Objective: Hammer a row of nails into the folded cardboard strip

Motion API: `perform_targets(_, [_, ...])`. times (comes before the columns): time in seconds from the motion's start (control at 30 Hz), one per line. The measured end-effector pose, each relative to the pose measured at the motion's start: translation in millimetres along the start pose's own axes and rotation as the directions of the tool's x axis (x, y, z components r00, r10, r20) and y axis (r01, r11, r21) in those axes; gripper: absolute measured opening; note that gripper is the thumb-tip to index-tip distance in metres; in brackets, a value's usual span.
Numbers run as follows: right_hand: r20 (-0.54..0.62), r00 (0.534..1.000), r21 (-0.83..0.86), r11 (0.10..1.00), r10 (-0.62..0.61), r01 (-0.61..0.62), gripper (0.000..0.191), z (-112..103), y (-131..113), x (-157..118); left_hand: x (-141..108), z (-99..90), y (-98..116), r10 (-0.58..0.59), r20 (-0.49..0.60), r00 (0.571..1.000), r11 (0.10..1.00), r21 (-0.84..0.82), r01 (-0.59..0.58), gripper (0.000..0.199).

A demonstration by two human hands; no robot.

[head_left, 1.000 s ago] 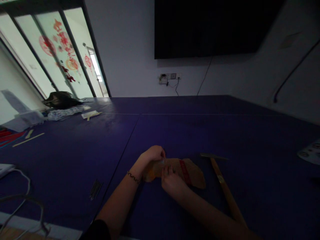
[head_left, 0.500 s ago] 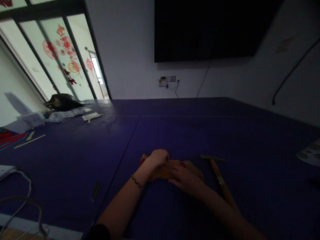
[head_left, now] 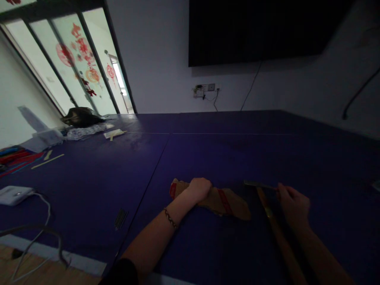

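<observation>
My left hand (head_left: 201, 189), with a bracelet on its wrist, is closed over the middle of a flattened brown piece with red bands (head_left: 234, 204), which looks like cardboard or coarse cloth. It lies on the purple tabletop, and its two ends stick out on either side of the hand. To the right rests a hammer (head_left: 268, 211) with a thin metal head and a wooden handle that runs toward me. My right hand (head_left: 293, 204) has its fingers curled at the right end of the hammer head, seemingly pinching it. The fingertips are partly hidden.
Several dark nails (head_left: 121, 219) lie left of a seam in the purple table (head_left: 142, 158). A white device (head_left: 16, 195) with a cable sits at the left edge. Farther back are coloured strips (head_left: 22, 158), papers (head_left: 86, 132) and a black bag (head_left: 80, 116).
My right hand has left the brown piece and moved right to the hammer head. My left hand stays on the brown piece, more of which now shows. The view has shifted slightly.
</observation>
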State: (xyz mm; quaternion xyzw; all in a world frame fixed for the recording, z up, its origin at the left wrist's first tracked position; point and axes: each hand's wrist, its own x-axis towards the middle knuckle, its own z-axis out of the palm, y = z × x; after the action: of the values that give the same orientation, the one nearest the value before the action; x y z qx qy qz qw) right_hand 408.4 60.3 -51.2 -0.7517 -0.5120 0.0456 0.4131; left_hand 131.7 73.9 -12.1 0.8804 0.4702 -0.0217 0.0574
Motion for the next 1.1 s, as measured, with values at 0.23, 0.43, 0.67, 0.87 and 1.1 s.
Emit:
perform_targets(0.23, [0.047,0.998,-0.009,0.999,0.051,-0.05,0.034,8,-1,-1,-44,-16.0,-23,-0.038,-0.062,0.997,0.999,-0.025,0.037,0.022])
perform_targets(0.43, [0.021,0.999,-0.002,0.999,0.039,-0.039,0.036,1,-15,-9,-160,6.8,-52,-0.461,-0.201,0.864,0.876,-0.259,0.407,0.02])
perform_targets(0.67, [0.019,0.998,-0.032,0.998,-0.055,0.055,0.037,-4,-26,-14,-258,59.5,-77,-0.783,-0.262,0.565,0.621,-0.396,0.677,0.024])
perform_targets(0.87, [0.0,0.994,-0.058,0.993,-0.107,0.107,0.038,-4,-28,-14,-259,65.8,-75,-0.776,-0.325,0.54,0.63,-0.378,0.678,0.024])
perform_targets(1.1, [-0.037,0.991,-0.071,0.989,-0.13,0.127,0.049,-2,-23,-12,-260,67.8,-78,-0.8,-0.328,0.503,0.598,-0.359,0.717,0.023])
